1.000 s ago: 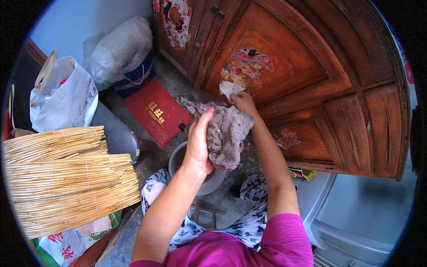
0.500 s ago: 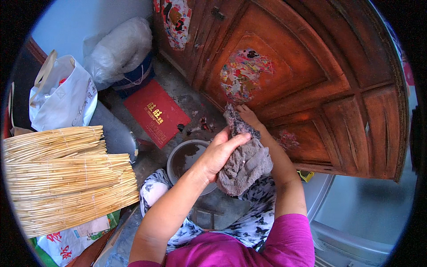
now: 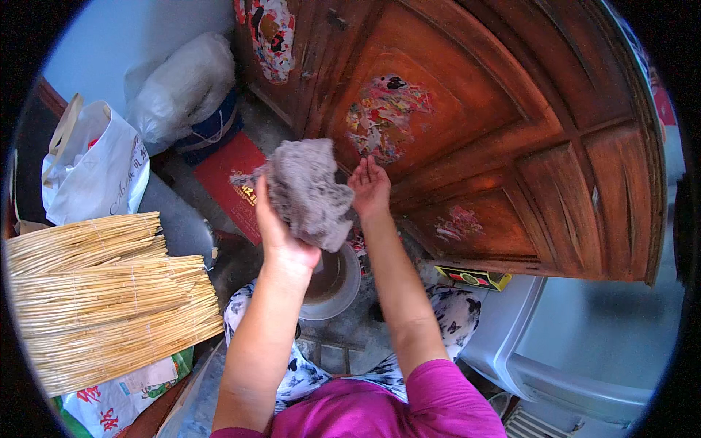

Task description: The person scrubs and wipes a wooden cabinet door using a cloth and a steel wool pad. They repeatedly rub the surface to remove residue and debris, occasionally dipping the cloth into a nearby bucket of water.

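A damp-looking grey cloth [image 3: 310,191] rests in my left hand [image 3: 281,244], which grips it from below and from the left. My right hand [image 3: 372,188] is beside the cloth's right edge, palm up with fingers stretched out, and nothing is in it. Just beyond those fingertips is the brown wooden door [image 3: 467,95]. Torn, colourful paper scraps [image 3: 387,117] cling to its panel. Partly hidden below the cloth, a round basin [image 3: 353,288] of murky water stands on the floor between my legs.
Bundled thin sticks [image 3: 109,292] lie at the left, with a white bag [image 3: 95,171] behind them. A red printed sheet [image 3: 219,171] lies on the floor near a plastic-wrapped bundle [image 3: 182,87]. At the right are a yellow-and-black box [image 3: 475,277] and a grey appliance [image 3: 584,343].
My left hand has carried the cloth left and up, and the cloth is now spread wider. My right hand has come away from the cloth and the door's lower panel, turning palm up.
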Motion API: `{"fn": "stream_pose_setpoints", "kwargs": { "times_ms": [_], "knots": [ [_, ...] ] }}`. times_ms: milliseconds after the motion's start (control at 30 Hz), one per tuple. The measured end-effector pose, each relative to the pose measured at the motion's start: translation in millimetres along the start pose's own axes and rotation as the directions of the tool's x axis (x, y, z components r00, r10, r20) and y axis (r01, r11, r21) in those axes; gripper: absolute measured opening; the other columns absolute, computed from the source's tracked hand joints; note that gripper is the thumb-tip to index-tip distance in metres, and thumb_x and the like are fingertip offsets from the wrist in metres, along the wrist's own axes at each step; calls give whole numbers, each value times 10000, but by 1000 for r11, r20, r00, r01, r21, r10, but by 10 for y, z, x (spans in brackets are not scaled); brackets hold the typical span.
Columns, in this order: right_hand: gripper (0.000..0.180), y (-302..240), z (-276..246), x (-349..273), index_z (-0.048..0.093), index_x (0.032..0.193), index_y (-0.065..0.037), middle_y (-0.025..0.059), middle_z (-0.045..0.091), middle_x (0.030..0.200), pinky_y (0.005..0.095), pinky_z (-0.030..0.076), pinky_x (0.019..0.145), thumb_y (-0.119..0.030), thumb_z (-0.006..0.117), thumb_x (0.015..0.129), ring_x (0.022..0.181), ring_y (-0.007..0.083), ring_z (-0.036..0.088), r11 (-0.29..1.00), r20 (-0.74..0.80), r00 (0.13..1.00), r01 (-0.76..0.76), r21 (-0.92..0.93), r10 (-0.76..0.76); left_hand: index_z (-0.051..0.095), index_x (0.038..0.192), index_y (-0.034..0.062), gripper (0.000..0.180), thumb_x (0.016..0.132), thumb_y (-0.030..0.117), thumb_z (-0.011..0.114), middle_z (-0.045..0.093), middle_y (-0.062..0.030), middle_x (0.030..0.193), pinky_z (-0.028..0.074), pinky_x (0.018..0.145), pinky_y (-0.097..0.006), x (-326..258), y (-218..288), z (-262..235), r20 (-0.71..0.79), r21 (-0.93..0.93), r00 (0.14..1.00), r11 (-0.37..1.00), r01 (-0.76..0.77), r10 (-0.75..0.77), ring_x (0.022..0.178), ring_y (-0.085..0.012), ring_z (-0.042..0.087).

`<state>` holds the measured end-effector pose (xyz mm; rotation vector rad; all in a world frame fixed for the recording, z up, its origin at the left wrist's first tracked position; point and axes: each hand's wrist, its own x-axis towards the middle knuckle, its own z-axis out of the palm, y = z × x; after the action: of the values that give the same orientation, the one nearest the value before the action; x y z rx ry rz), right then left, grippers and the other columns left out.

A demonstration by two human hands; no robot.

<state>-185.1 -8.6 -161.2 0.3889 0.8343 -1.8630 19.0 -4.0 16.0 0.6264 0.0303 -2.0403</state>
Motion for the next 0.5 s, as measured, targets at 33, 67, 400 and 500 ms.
{"fn": "stream_pose_setpoints", "kwargs": {
  "times_ms": [33, 67, 400, 500],
  "knots": [
    [235, 78, 74, 67, 693, 1089, -144, -11, 688, 1051, 361, 515, 787, -191, 633, 867, 889, 157, 624, 992, 5, 1000, 24, 123, -24, 634, 1271, 132, 508, 1008, 525, 449, 671, -62, 1245, 509, 1002, -438, 4, 46, 20, 26, -14, 999, 999, -38, 38, 1142, -259, 640],
    [217, 175, 179, 63, 690, 1062, -149, -4, 688, 1035, 361, 509, 773, -187, 631, 856, 872, 167, 622, 983, 18, 999, 28, 181, -32, 634, 1277, 143, 498, 1009, 520, 447, 670, -54, 1253, 506, 1005, -438, 33, 84, 2, 15, 2, 998, 998, -69, 69, 1148, -260, 637],
    [210, 441, 658, 109, 662, 1049, -187, -34, 677, 925, 338, 470, 671, -256, 653, 850, 780, 151, 614, 874, 87, 996, -12, 486, -34, 627, 1296, 142, 487, 1025, 490, 419, 669, -50, 1262, 491, 1026, -427, 60, -18, -20, 13, 1, 1000, 1000, 0, 0, 1172, -248, 626],
    [206, 433, 704, 109, 654, 1039, -188, -30, 674, 919, 340, 470, 669, -251, 655, 842, 771, 154, 616, 865, 101, 994, -21, 502, -34, 624, 1302, 139, 491, 1032, 486, 404, 669, -52, 1264, 492, 1025, -427, 70, -27, -30, -3, 5, 1000, 1000, 0, 0, 1169, -248, 628]
  ]
}}
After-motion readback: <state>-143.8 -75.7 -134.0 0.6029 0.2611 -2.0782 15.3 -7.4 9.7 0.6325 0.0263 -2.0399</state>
